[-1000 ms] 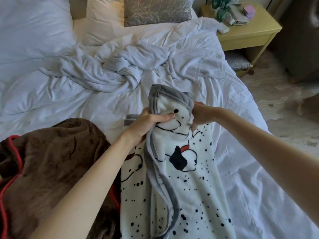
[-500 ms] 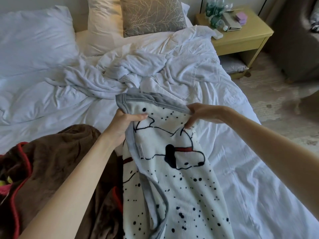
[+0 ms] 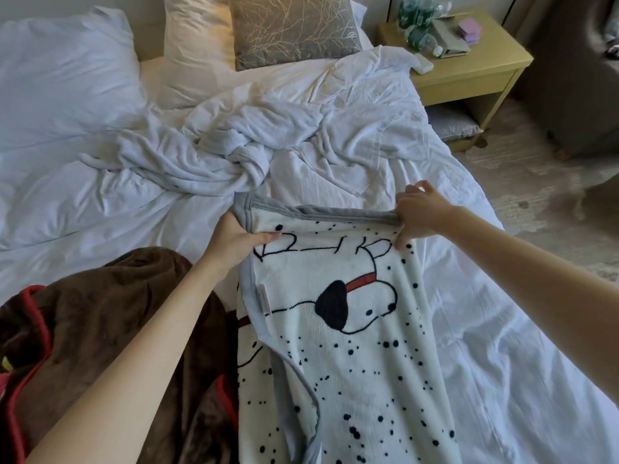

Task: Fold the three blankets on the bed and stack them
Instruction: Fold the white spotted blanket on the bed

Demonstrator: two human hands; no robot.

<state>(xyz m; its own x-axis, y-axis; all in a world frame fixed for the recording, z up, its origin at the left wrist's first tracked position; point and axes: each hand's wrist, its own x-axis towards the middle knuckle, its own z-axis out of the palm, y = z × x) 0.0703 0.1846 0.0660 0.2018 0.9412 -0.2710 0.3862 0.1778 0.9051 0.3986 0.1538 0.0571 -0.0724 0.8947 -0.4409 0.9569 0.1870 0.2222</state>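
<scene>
A white dalmatian-print blanket (image 3: 355, 363) with a grey border lies lengthwise on the bed (image 3: 502, 346) in front of me. My left hand (image 3: 234, 239) grips its far left corner. My right hand (image 3: 418, 212) pinches the far right end of the same grey edge, which is stretched taut between the two hands. A brown blanket (image 3: 110, 329) with red trim is heaped at the lower left, under my left forearm. A pale grey-white blanket (image 3: 187, 162) lies crumpled across the middle of the bed, beyond both hands.
White pillows (image 3: 67, 72) and a grey patterned cushion (image 3: 291, 28) sit at the head of the bed. A wooden nightstand (image 3: 469, 72) with bottles and small items stands at the upper right. Carpeted floor runs along the bed's right side.
My hands have drawn apart along the grey edge of the dalmatian blanket, spreading the bunched top edge out wide and flat. The view has tilted down slightly.
</scene>
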